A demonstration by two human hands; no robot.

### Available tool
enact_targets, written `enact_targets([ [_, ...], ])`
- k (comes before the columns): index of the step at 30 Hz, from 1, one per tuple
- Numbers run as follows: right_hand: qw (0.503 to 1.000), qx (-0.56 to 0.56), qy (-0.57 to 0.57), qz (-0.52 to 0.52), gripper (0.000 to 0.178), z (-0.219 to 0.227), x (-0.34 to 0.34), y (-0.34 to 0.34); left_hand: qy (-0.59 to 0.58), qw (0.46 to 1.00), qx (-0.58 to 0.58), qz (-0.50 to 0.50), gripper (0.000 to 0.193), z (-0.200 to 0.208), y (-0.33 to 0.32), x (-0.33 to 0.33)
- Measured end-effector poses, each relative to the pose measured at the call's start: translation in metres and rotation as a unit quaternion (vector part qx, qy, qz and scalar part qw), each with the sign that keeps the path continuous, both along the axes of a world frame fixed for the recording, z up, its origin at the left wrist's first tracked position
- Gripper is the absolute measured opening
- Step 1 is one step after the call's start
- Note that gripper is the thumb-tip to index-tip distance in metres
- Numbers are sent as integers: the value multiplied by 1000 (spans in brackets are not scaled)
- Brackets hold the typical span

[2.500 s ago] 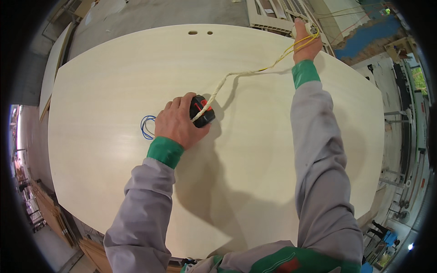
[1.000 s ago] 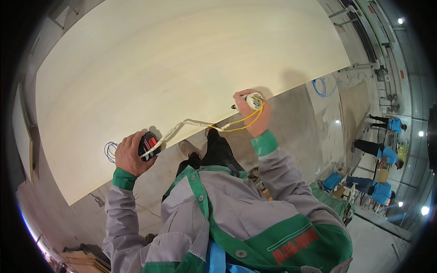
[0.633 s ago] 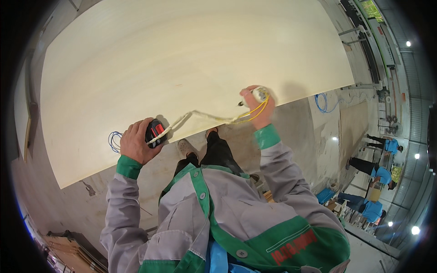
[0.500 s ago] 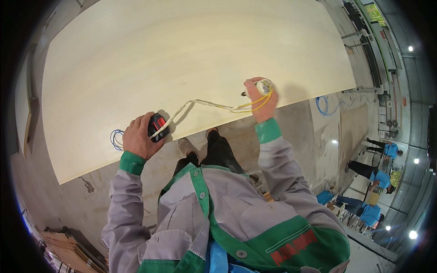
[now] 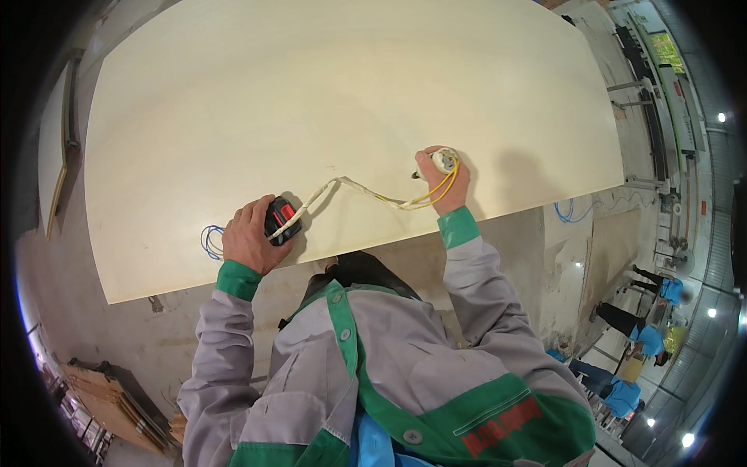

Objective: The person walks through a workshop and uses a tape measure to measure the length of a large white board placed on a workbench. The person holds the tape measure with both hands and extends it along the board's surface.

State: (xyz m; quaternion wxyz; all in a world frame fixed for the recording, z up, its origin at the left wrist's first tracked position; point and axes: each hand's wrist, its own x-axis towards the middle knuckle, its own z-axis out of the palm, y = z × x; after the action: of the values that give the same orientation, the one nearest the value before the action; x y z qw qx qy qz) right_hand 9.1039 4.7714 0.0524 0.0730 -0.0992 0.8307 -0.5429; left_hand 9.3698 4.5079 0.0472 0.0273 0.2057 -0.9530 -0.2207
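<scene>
The left hand [image 5: 250,239] is wrapped round a black-and-red block [image 5: 280,222] and the right hand [image 5: 447,183] round a whitish tool [image 5: 444,161], a taped cable [image 5: 319,192] between them, over the pale board's near side [image 5: 194,265]. Both are taken up; what remains is unclear.

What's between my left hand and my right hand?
In the head view, a pale wrapped cable stretches from the black-and-red block at the left hand toward the right hand, with the cream board below.
</scene>
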Motion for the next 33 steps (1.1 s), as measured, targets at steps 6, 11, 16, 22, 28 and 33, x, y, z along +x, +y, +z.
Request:
enact_targets([
  [6,992,-114,40,32,17,-8,-14,-6,-35,999,3,30,80,0,5,-5],
  [11,998,-51,-22,5,18,-8,-26,-7,-24,999,-1,47,81,0,13,-3],
  [16,986,-154,41,49,19,-7,-38,-9,-8,998,-9,60,80,0,18,-5],
  [22,988,-149,21,46,18,-16,-35,-5,-3,996,-10,83,79,-5,21,-8],
  [28,993,-94,-57,49,16,-32,-23,1,-35,995,-15,96,78,-6,26,-4],
  [33,990,-130,38,44,16,-29,-15,4,-15,995,-24,99,78,-9,26,-1],
])
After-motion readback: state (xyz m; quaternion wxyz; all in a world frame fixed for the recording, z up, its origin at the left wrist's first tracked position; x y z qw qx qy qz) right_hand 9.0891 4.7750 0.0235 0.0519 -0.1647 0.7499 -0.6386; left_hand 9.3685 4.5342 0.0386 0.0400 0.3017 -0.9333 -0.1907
